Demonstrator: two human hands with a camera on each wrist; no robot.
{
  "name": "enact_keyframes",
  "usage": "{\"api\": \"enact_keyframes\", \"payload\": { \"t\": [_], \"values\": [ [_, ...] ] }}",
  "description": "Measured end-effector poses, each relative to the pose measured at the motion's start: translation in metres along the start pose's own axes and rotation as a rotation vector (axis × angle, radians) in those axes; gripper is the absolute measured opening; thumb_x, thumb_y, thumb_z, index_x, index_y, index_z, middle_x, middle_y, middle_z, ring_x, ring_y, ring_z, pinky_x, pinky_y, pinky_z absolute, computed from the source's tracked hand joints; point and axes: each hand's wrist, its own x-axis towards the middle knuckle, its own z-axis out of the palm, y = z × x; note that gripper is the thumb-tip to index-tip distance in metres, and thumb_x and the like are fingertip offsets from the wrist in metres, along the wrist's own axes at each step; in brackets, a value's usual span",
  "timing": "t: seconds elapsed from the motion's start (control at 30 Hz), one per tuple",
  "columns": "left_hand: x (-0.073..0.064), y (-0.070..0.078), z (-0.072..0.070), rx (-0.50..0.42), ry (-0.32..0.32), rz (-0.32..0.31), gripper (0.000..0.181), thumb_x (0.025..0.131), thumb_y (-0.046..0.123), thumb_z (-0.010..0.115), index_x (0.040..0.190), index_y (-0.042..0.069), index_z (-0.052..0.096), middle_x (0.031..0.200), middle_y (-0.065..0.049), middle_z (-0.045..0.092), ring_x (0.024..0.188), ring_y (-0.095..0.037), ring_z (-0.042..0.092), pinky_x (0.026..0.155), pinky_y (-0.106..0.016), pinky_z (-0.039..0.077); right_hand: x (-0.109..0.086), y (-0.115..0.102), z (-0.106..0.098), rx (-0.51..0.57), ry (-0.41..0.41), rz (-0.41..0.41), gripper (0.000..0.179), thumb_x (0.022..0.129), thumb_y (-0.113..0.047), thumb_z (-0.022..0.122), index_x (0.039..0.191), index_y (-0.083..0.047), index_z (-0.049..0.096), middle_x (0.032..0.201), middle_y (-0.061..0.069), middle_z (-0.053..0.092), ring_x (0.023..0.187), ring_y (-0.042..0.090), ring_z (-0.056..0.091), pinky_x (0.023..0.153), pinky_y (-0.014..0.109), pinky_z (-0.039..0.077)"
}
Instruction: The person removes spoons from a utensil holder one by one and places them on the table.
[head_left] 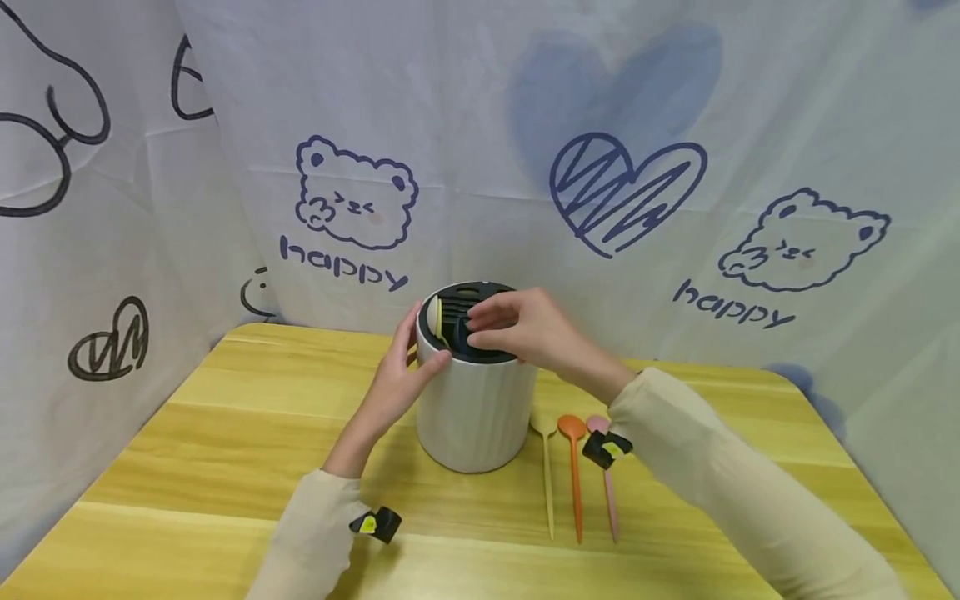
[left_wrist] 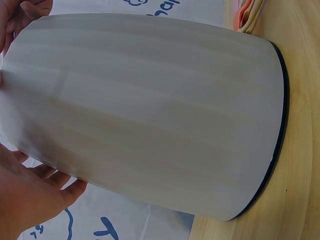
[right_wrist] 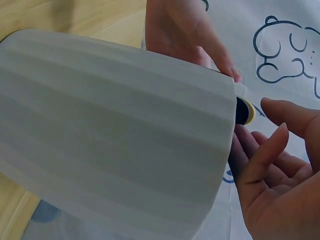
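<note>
A white ribbed utensil holder (head_left: 480,408) with a black slotted top (head_left: 487,354) stands upright on the table. My left hand (head_left: 401,375) grips its left side, thumb at the rim and fingers round the wall. Over the top, my right hand (head_left: 536,329) has its thumb and fingers apart, the tips right by a dark blue spoon (head_left: 461,332) in the slots. In the right wrist view a gap shows between the thumb and that spoon (right_wrist: 242,111). Beside it stand a yellow spoon (head_left: 439,321) and a cream one (head_left: 432,317). Their handles are hidden inside.
To the right of the holder lie a pale yellow spoon (head_left: 548,479), an orange spoon (head_left: 575,475) and a pink spoon (head_left: 611,504), handles toward me. The right sleeve passes close by the pink one. A printed white cloth (head_left: 480,100) hangs behind the wooden table (head_left: 225,450).
</note>
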Motion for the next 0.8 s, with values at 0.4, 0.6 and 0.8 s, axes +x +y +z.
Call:
{"api": "enact_keyframes", "payload": {
  "t": [0.4, 0.6, 0.8],
  "values": [
    [-0.003, -0.001, 0.002, 0.011, -0.006, -0.005, 0.083, 0.092, 0.039, 0.06, 0.156, 0.015, 0.012, 0.159, -0.009, 0.019, 0.143, -0.029, 0.022, 0.112, -0.051, 0.023, 0.012, 0.0, 0.015, -0.116, -0.012, -0.014, 0.031, 0.081, -0.014, 0.078, 0.109, -0.001, 0.072, 0.099, 0.007, 0.073, 0.092, 0.018, 0.068, 0.077, 0.029, 0.055],
    [-0.003, 0.0, 0.002, 0.016, -0.004, -0.009, 0.085, 0.091, 0.042, 0.061, 0.156, 0.016, 0.012, 0.159, -0.01, 0.019, 0.142, -0.03, 0.023, 0.112, -0.051, 0.024, 0.011, 0.0, 0.016, -0.139, 0.015, 0.009, 0.027, 0.085, -0.012, 0.074, 0.109, -0.001, 0.073, 0.097, 0.008, 0.073, 0.072, 0.017, 0.065, 0.054, 0.028, 0.054],
    [-0.001, 0.0, 0.0, 0.019, 0.002, -0.001, 0.084, 0.091, 0.044, 0.06, 0.156, 0.017, 0.012, 0.158, -0.01, 0.019, 0.142, -0.031, 0.023, 0.112, -0.051, 0.024, 0.011, 0.001, 0.016, -0.109, 0.06, -0.03, 0.021, 0.086, -0.009, 0.071, 0.105, -0.001, 0.074, 0.093, 0.009, 0.073, 0.072, 0.016, 0.065, 0.048, 0.028, 0.052]
  ]
}}
